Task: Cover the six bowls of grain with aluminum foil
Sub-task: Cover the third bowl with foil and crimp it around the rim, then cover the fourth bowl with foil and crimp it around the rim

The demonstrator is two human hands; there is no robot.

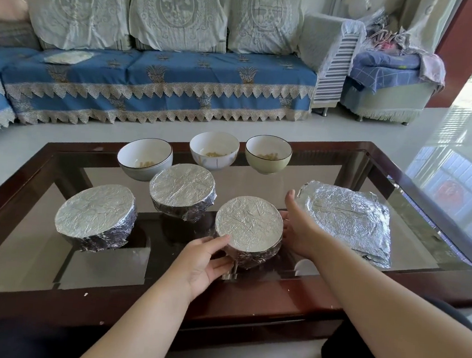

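On the table (303,309), left to right, you have three bowls wrapped; your left hand (204,259) and right hand (300,228), fingers straight, press the third bowl (249,226). Three open bowls (214,150) behind and the foil sheets (349,218) remain.

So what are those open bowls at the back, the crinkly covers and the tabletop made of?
The open bowls look like glazed ceramic: smooth, glossy, white or pale, two with dark rim lines. The covers, like the one on the nearest bowl, are aluminum foil: silvery, matte-shiny, finely creased. The tabletop seems to be clear glass, see-through and reflective, set in a dark polished frame, probably wood.
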